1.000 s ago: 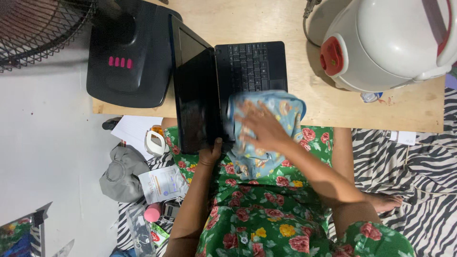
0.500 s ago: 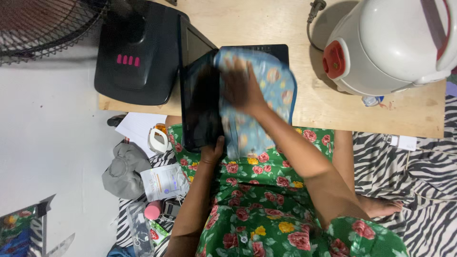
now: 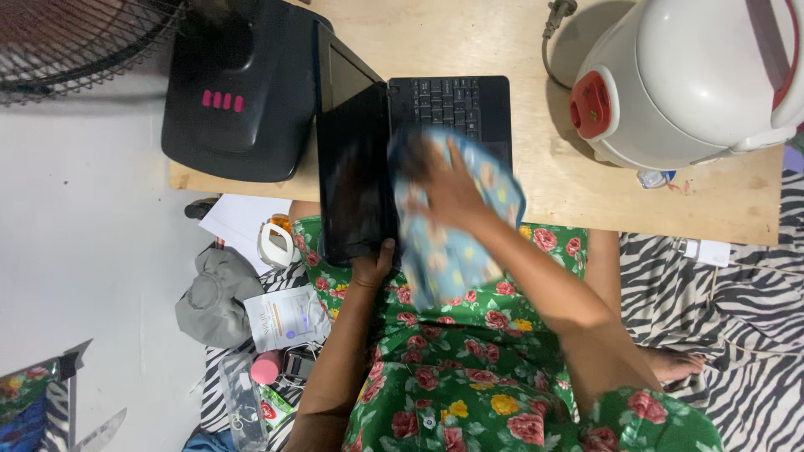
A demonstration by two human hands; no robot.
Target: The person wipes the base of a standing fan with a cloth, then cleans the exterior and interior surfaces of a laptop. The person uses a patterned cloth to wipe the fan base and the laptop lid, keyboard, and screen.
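Viewed from above: right hand (image 3: 448, 186) pressed flat, fingers spread, on a blue cloth (image 3: 456, 226) over the near half of a laptop (image 3: 394, 142) keyboard. Left hand (image 3: 372, 269) gripped the screen's near edge. Wiping judged midway; far keys uncovered.

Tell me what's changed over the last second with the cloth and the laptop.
The right hand pushed the cloth up over the keyboard, then drew it back toward the body; now the keys' far rows show again. The left hand kept its grip on the near corner of the laptop screen. Laptop, fan base and white cooker stayed put.
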